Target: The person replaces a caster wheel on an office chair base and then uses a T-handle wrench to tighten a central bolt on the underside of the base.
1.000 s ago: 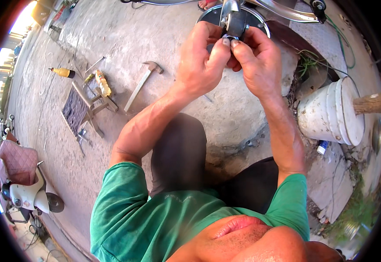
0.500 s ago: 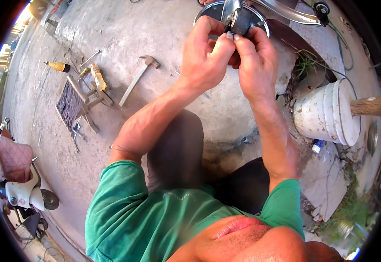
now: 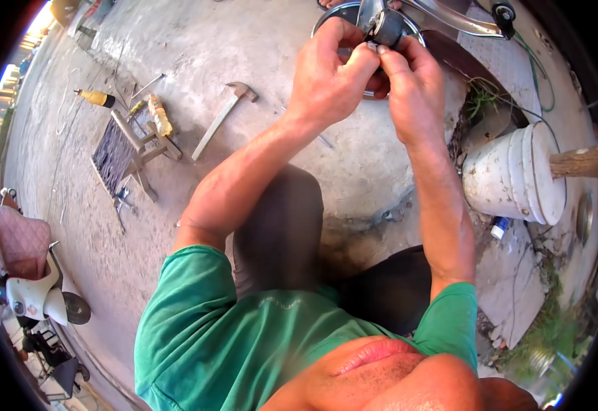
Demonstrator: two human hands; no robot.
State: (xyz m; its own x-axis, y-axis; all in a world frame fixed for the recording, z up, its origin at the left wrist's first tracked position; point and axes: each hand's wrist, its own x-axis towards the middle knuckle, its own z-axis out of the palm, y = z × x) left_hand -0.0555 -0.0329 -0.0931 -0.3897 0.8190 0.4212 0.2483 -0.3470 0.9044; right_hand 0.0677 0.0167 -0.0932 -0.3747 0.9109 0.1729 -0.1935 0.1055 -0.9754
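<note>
Both my hands meet at a dark cylindrical part [image 3: 388,29], which looks like a hub, at the top of the view. It sits against a round dark wheel-like disc [image 3: 345,12] with a silver rim, beside a shiny metal bracket [image 3: 370,9]. My left hand [image 3: 332,79] is closed, its thumb and fingers pinched at the hub's near edge. My right hand [image 3: 414,92] is also closed there, thumb tip against the left thumb. Whatever lies between the fingertips is hidden or too small to name. A curved silver metal tube [image 3: 460,25] runs to the right.
Left of my arm lie a claw hammer [image 3: 217,125], a small tipped-over stool [image 3: 112,151], a plastic bottle [image 3: 160,115] and a yellow tool [image 3: 95,98]. On the right a white bucket [image 3: 497,175] lies tipped, near broken concrete. A scooter [image 3: 32,298] stands far left.
The view has shifted slightly. My hands stay pinched at the hub, a little further right in the picture, with the thumbs closer together.
</note>
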